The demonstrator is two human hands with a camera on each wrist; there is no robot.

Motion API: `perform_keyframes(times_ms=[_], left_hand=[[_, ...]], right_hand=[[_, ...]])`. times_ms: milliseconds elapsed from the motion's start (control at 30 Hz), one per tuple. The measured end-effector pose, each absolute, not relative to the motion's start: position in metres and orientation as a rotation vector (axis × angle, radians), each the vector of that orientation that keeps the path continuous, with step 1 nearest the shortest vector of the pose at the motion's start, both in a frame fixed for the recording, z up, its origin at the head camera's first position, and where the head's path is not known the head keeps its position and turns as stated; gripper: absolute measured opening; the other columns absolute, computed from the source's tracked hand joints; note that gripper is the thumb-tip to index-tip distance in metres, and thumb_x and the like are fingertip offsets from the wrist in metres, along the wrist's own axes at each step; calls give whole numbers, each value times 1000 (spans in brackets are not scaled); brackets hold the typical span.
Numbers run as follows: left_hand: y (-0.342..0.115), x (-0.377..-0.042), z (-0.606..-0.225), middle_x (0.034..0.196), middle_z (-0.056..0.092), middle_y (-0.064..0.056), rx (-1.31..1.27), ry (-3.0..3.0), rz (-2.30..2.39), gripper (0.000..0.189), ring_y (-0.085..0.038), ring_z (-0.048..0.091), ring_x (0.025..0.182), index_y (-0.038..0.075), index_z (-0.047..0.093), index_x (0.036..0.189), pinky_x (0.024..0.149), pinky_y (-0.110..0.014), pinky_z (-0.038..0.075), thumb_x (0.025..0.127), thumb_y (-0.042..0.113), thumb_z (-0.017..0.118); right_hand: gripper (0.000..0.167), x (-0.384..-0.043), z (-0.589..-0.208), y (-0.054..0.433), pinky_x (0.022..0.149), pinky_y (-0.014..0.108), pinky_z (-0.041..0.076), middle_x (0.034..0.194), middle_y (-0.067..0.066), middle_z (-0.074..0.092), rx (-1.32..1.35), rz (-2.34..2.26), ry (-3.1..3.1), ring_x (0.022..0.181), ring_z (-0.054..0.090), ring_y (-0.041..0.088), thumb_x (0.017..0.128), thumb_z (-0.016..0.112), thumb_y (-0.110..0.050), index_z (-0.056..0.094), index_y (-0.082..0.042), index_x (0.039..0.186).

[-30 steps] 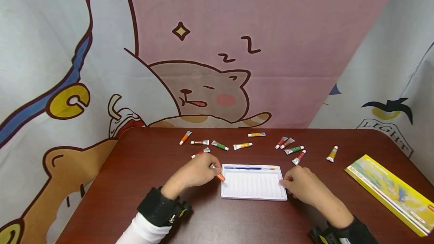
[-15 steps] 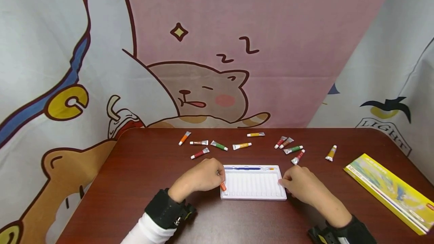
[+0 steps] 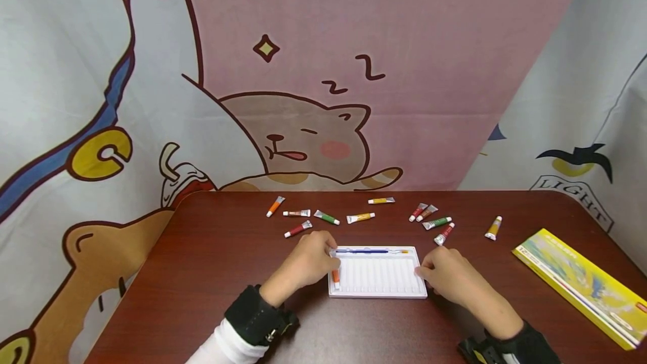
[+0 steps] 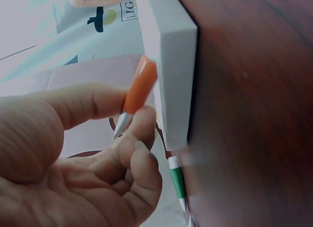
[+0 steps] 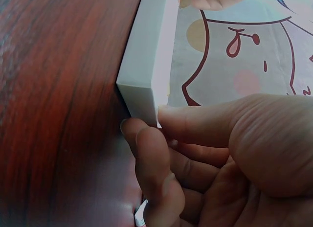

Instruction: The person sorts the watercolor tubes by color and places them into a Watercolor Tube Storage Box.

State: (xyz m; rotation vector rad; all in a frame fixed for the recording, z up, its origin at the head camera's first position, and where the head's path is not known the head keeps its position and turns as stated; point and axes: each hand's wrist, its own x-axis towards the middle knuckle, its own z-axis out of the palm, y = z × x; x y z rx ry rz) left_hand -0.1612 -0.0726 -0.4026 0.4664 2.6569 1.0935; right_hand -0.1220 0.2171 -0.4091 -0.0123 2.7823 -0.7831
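A white plastic tray (image 3: 379,277) with narrow parallel grooves lies on the table, and a blue paintbrush (image 3: 366,251) rests in its far slot. My left hand (image 3: 312,258) is over the tray's left end, its thumb and fingers pinching an orange paint tube (image 4: 142,87) by the silver tail. The tube's capped end points toward me, down at the leftmost groove. In the right wrist view my right hand (image 5: 205,158) grips the tray's right edge, thumb on the rim and fingers against the side wall.
Loose paint tubes lie behind the tray, among them a dark red tube (image 3: 298,229), a green tube (image 3: 327,217) and a yellow tube (image 3: 361,218). More lie at the right, with an ochre tube (image 3: 493,228) farthest out. A yellow box (image 3: 581,288) is at the far right.
My left hand has brought the orange tube from beside the tray rightward onto its left end, and the tube now lines up with the grooves. The right hand keeps its hold on the tray.
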Motion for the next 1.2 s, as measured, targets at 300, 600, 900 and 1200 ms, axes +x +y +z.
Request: perform_keyframes(times_ms=[300,600,900,1200], left_hand=[[-73,-159,-400,66,55,-1,410,2662,1163,13,-13,49,58,-2,71,90,54,-28,40,77,-3,74],[-70,-157,-406,64,54,0,424,2693,1124,13,-14,49,61,-1,70,90,55,-27,40,77,-4,73],[-65,-156,-409,63,54,-2,393,2701,1096,16,-14,48,58,-2,67,91,53,-27,39,78,-4,76],[-67,-152,-407,64,54,1,428,2751,1018,25,-14,47,61,6,62,72,54,-27,38,82,6,85]], right_hand=[[19,-122,-409,218,54,33,47,60,1,59,-11,-795,2780,54,57,14,96,74,-12,73,-7,78],[22,-121,-409,217,53,33,46,58,1,58,-14,-804,2785,54,57,15,97,74,-12,71,-8,75],[24,-121,-410,218,53,33,46,58,1,58,-22,-811,2792,54,57,14,97,73,-12,70,-9,73],[23,-121,-410,217,53,33,46,58,1,58,-8,-804,2782,54,57,15,97,74,-13,70,-9,74]])
